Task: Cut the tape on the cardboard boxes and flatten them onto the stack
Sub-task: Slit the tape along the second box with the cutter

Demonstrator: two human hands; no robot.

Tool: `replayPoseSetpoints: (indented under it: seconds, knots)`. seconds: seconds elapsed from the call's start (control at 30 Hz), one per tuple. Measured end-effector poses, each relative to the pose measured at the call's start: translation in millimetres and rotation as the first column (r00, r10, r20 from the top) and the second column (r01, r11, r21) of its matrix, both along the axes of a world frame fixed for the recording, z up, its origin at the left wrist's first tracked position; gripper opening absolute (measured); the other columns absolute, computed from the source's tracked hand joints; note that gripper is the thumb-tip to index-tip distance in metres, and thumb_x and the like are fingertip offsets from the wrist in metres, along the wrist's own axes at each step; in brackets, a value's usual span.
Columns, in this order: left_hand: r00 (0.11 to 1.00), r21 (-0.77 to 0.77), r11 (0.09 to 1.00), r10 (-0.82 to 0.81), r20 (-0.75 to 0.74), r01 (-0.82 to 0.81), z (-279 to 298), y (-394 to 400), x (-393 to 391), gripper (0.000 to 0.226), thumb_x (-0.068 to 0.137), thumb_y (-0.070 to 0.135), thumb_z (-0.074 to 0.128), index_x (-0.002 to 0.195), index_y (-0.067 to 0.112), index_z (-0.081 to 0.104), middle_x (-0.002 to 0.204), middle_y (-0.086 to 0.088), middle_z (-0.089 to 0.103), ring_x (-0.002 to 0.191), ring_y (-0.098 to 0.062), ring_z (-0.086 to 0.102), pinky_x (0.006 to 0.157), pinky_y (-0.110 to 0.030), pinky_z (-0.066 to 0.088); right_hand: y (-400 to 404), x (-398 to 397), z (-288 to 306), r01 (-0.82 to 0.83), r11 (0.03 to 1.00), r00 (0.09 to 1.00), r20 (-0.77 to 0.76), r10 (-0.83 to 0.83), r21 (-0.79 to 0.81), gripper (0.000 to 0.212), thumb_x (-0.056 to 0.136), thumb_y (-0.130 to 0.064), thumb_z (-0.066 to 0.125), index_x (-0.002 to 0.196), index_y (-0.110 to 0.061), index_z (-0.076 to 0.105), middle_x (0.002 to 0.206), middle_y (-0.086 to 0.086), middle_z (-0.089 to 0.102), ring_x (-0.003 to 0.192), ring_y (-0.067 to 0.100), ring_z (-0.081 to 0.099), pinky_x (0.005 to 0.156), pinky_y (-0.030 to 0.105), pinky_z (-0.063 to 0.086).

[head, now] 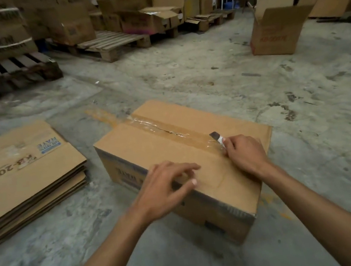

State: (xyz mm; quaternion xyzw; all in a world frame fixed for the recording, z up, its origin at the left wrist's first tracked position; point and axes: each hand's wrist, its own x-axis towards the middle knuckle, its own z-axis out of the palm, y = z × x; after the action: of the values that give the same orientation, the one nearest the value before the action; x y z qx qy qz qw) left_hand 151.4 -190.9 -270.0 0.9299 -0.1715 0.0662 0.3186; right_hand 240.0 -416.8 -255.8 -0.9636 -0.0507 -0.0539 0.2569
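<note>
A closed cardboard box sits on the concrete floor in front of me. Clear tape runs along its top seam, and the middle of the seam looks split. My right hand grips a small knife, its dark blade lying on the tape near the box's right end. Resting on the near top edge of the box, my left hand has its fingers spread and holds nothing. A stack of flattened boxes lies on the floor to the left.
An open box with red print stands at the back right. Wooden pallets loaded with cartons line the far side and the left. Bare concrete floor lies between them and me.
</note>
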Motion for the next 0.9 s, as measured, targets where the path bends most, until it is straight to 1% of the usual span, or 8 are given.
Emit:
replayPoseSetpoints:
  seconds: [0.07, 0.17, 0.3, 0.4, 0.47, 0.63, 0.77, 0.9]
  knots:
    - [0.978, 0.106, 0.973, 0.202, 0.048, -0.207, 0.1, 23.8, 29.0, 0.046, 0.091, 0.059, 0.047, 0.135, 0.049, 0.045, 0.148, 0.014, 0.04, 0.137, -0.008, 0.03, 0.113, -0.048, 0.026, 11.7, -8.5, 7.1, -0.025, 0.998, 0.999, -0.042, 0.027, 0.055, 0.047, 0.103, -0.037, 0.032, 0.073, -0.018, 0.063, 0.079, 0.008, 0.069, 0.081, 0.03, 0.063, 0.091, 0.043, 0.042]
    - [0.818, 0.212, 0.828, 0.554, -0.154, -0.52, -4.9, 82.8, 68.0, 0.057, 0.086, 0.075, 0.04, 0.139, 0.054, 0.037, 0.162, -0.001, 0.013, 0.148, -0.032, 0.006, 0.114, -0.064, 0.013, 47.5, -42.0, -0.4, -0.123, 0.975, 0.985, -0.099, 0.143, 0.185, 0.045, 0.104, -0.036, 0.033, 0.072, -0.018, 0.06, 0.082, 0.004, 0.066, 0.087, 0.026, 0.057, 0.091, 0.041, 0.037]
    - [0.772, 0.323, 0.787, 0.601, -0.207, -0.526, -16.3, 127.9, 82.2, 0.058, 0.075, 0.086, 0.039, 0.127, 0.059, 0.037, 0.164, -0.006, -0.005, 0.148, -0.039, -0.009, 0.111, -0.068, 0.005, 67.3, -65.2, -19.7, -0.174, 0.984, 0.985, 0.024, 0.173, 0.026, 0.042, 0.103, -0.041, 0.026, 0.078, -0.028, 0.057, 0.09, -0.007, 0.059, 0.097, 0.017, 0.046, 0.091, 0.041, 0.032]
    - [0.769, 0.253, 0.807, 0.588, -0.251, -0.534, -14.5, 135.9, 82.9, 0.068, 0.061, 0.097, 0.041, 0.117, 0.059, 0.036, 0.159, -0.007, 0.009, 0.145, -0.044, 0.017, 0.111, -0.067, 0.019, 62.6, -55.2, -20.3, -0.19, 0.978, 0.982, -0.003, 0.191, 0.085, 0.042, 0.103, -0.043, 0.025, 0.076, -0.029, 0.055, 0.085, -0.009, 0.059, 0.095, 0.014, 0.047, 0.091, 0.039, 0.032]
    - [0.763, 0.254, 0.794, 0.605, -0.23, -0.553, -10.8, 131.4, 76.5, 0.071, 0.062, 0.097, 0.038, 0.12, 0.057, 0.037, 0.15, -0.009, 0.022, 0.135, -0.043, 0.034, 0.108, -0.06, 0.028, 50.8, -39.9, -21.0, -0.22, 0.973, 0.973, -0.048, 0.224, 0.076, 0.041, 0.103, -0.043, 0.026, 0.076, -0.029, 0.054, 0.086, -0.008, 0.06, 0.096, 0.014, 0.048, 0.094, 0.04, 0.031]
    - [0.844, 0.382, 0.797, 0.531, -0.078, -0.467, -22.7, 117.7, 41.3, 0.089, 0.058, 0.1, 0.015, 0.14, 0.066, 0.018, 0.137, -0.011, 0.026, 0.123, -0.038, 0.04, 0.1, -0.05, 0.04, 15.1, 20.1, -15.1, -0.073, 0.996, 0.995, -0.071, 0.069, -0.055, 0.039, 0.102, -0.042, 0.03, 0.077, -0.028, 0.057, 0.092, -0.006, 0.061, 0.106, 0.018, 0.051, 0.1, 0.042, 0.03]
    - [0.783, 0.26, 0.752, 0.621, 0.026, -0.605, -34.3, 91.6, 13.3, 0.082, 0.066, 0.095, 0.028, 0.138, 0.056, 0.032, 0.122, -0.009, 0.031, 0.114, -0.034, 0.042, 0.087, -0.046, 0.049, 34.0, 4.0, -10.1, 0.037, 0.996, 0.999, -0.009, -0.038, -0.079, 0.046, 0.102, -0.043, 0.032, 0.086, -0.02, 0.068, 0.109, 0.002, 0.063, 0.111, 0.023, 0.048, 0.097, 0.045, 0.032]
    - [0.791, 0.216, 0.77, 0.612, 0.012, -0.6, -28.9, 61.7, -22.4, 0.082, 0.063, 0.09, 0.037, 0.135, 0.051, 0.039, 0.109, 0.0, 0.027, 0.106, -0.027, 0.045, 0.075, -0.037, 0.049, 61.0, -46.3, -38.7, 0.054, 0.995, 0.993, 0.113, -0.045, -0.086, 0.044, 0.1, -0.041, 0.033, 0.093, -0.023, 0.072, 0.124, -0.002, 0.054, 0.123, 0.02, 0.041, 0.104, 0.043, 0.024]
